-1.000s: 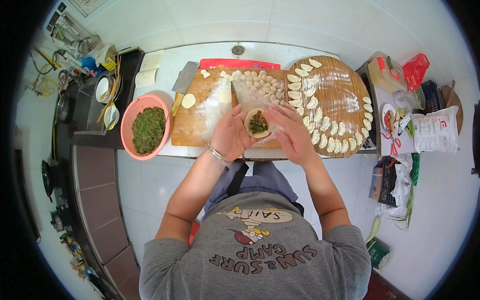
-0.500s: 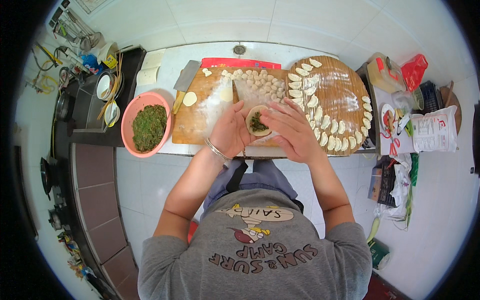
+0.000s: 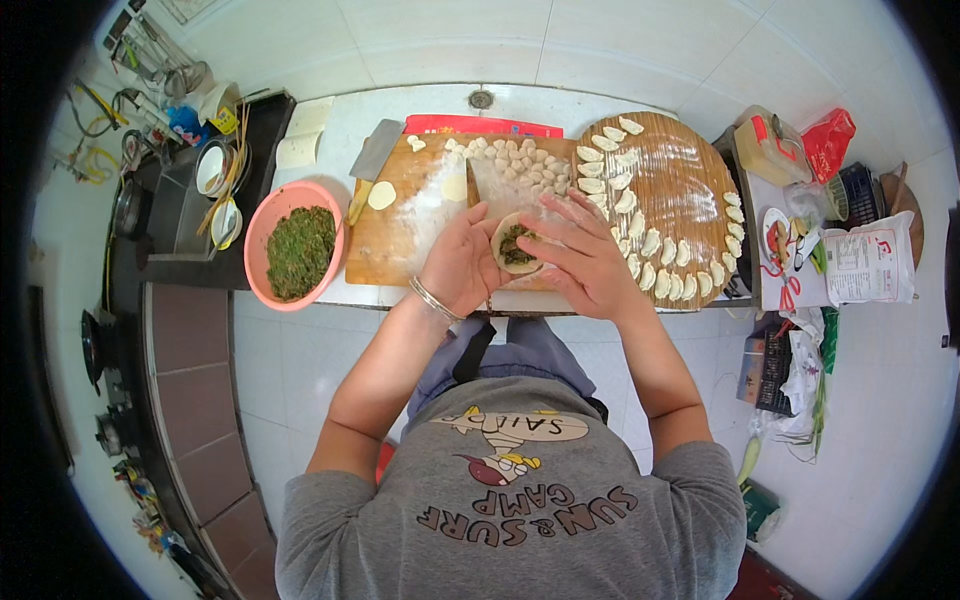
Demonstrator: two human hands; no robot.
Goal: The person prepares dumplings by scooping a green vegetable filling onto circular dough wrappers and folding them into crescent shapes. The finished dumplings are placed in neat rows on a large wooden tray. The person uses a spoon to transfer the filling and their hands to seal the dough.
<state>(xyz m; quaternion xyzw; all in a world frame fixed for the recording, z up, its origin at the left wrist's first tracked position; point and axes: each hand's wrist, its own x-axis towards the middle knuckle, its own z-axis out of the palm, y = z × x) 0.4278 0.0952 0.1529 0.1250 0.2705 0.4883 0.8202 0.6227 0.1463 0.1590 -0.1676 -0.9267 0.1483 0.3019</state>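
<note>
Above the front edge of the wooden board, my left hand (image 3: 458, 262) holds a round dumpling wrapper (image 3: 505, 262) on its fingers, with a lump of dark green filling (image 3: 516, 244) in the middle. My right hand (image 3: 590, 262) reaches over the wrapper's right side, its fingers stretched and apart, the tips at the filling; whether they press the dough is hard to see. Behind my hands, the floured cutting board (image 3: 385, 250) carries small dough pieces (image 3: 520, 165), a flat wrapper (image 3: 381, 195) and another wrapper (image 3: 454, 188).
A pink bowl (image 3: 262, 215) of green filling stands left of the board, near a cleaver (image 3: 376, 150). To the right, a round wooden board (image 3: 680, 190) holds rows of folded dumplings. A sink (image 3: 180, 225) lies far left; a white bag (image 3: 870, 262) and scissors (image 3: 787, 290) lie far right.
My right hand's fingers have shifted slightly and spread further apart over the filling. The wrapper stays in my left hand, almost unmoved.
</note>
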